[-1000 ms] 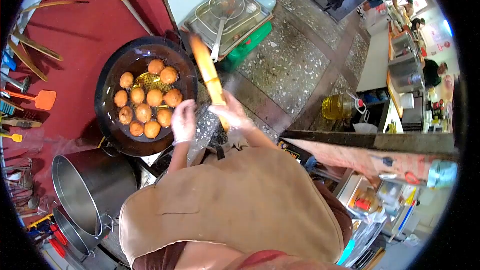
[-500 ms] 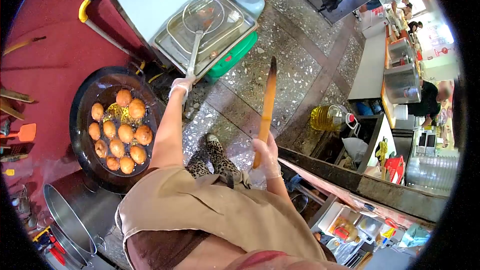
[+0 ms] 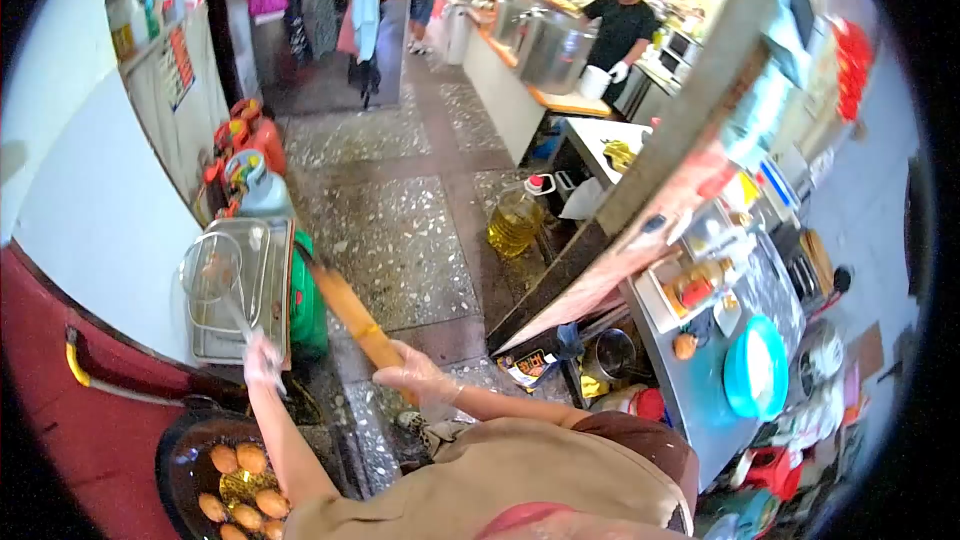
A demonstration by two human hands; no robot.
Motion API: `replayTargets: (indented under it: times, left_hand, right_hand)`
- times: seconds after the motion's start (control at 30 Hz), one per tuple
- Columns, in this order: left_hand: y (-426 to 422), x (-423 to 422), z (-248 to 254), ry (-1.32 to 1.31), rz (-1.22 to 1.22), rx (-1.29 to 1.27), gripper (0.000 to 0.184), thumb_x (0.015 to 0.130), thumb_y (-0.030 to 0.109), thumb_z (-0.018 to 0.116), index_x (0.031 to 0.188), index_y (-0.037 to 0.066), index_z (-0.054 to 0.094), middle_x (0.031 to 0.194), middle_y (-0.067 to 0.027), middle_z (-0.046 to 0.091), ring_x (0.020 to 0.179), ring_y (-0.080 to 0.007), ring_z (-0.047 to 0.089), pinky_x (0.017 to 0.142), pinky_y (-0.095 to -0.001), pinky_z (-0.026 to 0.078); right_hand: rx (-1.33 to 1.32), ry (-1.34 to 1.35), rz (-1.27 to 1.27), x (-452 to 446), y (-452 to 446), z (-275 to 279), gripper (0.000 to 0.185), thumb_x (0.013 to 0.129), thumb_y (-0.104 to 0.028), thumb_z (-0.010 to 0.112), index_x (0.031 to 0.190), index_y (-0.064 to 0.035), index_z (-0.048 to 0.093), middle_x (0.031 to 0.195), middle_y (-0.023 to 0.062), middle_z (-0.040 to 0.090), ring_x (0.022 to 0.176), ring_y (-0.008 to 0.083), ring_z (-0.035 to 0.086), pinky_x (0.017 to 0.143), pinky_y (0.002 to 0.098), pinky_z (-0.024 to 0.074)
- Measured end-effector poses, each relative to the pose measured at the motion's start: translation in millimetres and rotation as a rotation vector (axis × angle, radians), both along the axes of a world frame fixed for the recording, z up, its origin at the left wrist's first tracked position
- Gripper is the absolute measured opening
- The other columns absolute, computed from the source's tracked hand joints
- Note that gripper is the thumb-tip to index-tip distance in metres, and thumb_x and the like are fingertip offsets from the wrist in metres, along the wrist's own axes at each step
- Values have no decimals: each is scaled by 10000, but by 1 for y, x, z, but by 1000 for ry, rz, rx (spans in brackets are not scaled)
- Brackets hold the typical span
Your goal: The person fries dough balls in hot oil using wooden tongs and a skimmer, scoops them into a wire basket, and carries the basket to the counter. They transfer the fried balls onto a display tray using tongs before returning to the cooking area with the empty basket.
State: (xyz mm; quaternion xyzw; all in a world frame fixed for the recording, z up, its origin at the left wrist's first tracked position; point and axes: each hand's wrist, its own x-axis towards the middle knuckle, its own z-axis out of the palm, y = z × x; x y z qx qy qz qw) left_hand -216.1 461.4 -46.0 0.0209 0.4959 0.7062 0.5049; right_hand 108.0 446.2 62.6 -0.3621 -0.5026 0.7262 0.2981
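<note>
In a clear plastic glove, my left hand (image 3: 263, 360) is closed around the handle of a wire skimmer (image 3: 212, 268). The skimmer's round mesh lies over a metal tray (image 3: 280, 315), which also has a wire rack in it. My right hand (image 3: 412, 377), gloved too, grips the lower end of a long flat wooden stick (image 3: 352, 312) with a dark, charred-looking tip. The stick tilts up and left, its tip near the tray's right side. Below my left forearm is a dark wok (image 3: 172, 465), partly out of view, with several browned fried balls (image 3: 250, 457) in oil.
A green plastic tub (image 3: 312, 310) sits beside the tray, with gas cylinders (image 3: 262, 195) behind. An oil jug (image 3: 517, 220) stands on the floor ahead. To the right is a metal table (image 3: 690, 420) bearing a turquoise basin (image 3: 752, 360). A co-worker (image 3: 620, 25) stands behind large pots.
My view has swung up and to the right, so the wok sits lower and is partly cut off. The wooden stick now leans left, closer to the tray. Both hands keep their holds.
</note>
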Motion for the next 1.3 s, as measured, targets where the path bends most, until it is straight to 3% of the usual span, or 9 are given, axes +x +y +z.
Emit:
replayTargets:
  times: [0.13, 0.33, 0.47, 0.67, 0.83, 0.93, 0.97, 1.1, 1.3]
  left_hand:
    - [-134, 47, 40, -50, -62, 184, 124, 858, 157, 592, 948, 106, 524, 658, 42, 502, 463, -35, 430, 403, -167, 396]
    - [-344, 81, 61, -232, -117, 244, 170, 893, 223, 540, 1017, 116, 493, 600, 43, 416, 423, -40, 356, 343, -186, 307]
    - [-452, 110, 90, 84, -26, -252, 197, 850, 348, 588, 869, 166, 513, 514, 91, 314, 375, -32, 283, 316, -179, 214]
    - [-587, 168, 47, 77, -114, -181, 283, 857, 292, 574, 743, 137, 366, 526, 14, 337, 385, -126, 293, 348, -279, 239]
    - [-616, 227, 47, 246, 39, -280, 206, 823, 216, 587, 752, 130, 415, 486, 22, 389, 369, -101, 368, 335, -262, 300]
    - [-630, 250, 61, 378, 129, -313, 232, 836, 258, 610, 709, 128, 467, 479, 39, 401, 373, -77, 370, 350, -236, 289]
    - [-637, 256, 56, 450, 222, -370, 220, 822, 253, 632, 731, 123, 479, 480, 47, 401, 375, -74, 372, 352, -229, 289]
    - [-648, 271, 73, 214, 409, -569, 201, 804, 202, 655, 849, 79, 502, 505, 19, 446, 369, -83, 399, 330, -239, 332]
    - [-648, 287, 72, 235, 561, -526, 186, 803, 181, 666, 842, 84, 512, 499, 31, 438, 353, -67, 382, 316, -225, 312]
  right_hand:
    - [53, 45, 30, -2, -58, -17, 640, 754, -225, 692, 1260, -1, 372, 1123, 54, 509, 1021, 135, 477, 893, 285, 383]
    - [100, 133, 116, -20, -178, -52, 628, 740, -283, 680, 1243, -17, 414, 1031, 32, 516, 943, 122, 468, 837, 283, 374]
    - [163, 86, 260, -18, -260, -12, 608, 733, -288, 680, 1225, -25, 439, 1029, 19, 511, 945, 107, 461, 837, 272, 375]
    - [39, 142, 374, -20, -324, -12, 611, 683, -164, 708, 1212, -34, 432, 1055, 33, 511, 995, 137, 466, 883, 289, 370]
    - [168, 55, 408, -20, -335, 4, 511, 698, -154, 698, 1143, -29, 479, 989, 32, 524, 939, 138, 485, 826, 293, 404]
    - [136, 174, 521, -31, -323, 7, 375, 729, -158, 663, 1049, -46, 501, 807, -11, 523, 707, 95, 503, 618, 242, 432]
    - [43, 137, 550, -26, -324, 44, 403, 720, -89, 685, 1057, -39, 470, 905, 18, 518, 796, 135, 497, 721, 301, 437]
    - [125, 176, 558, -41, -295, 47, 280, 785, -71, 615, 1041, -58, 502, 776, 3, 532, 620, 79, 503, 537, 206, 433]
    - [70, 18, 494, -49, -255, 45, 299, 733, -176, 670, 981, -79, 535, 738, -45, 465, 645, 55, 436, 580, 203, 360]
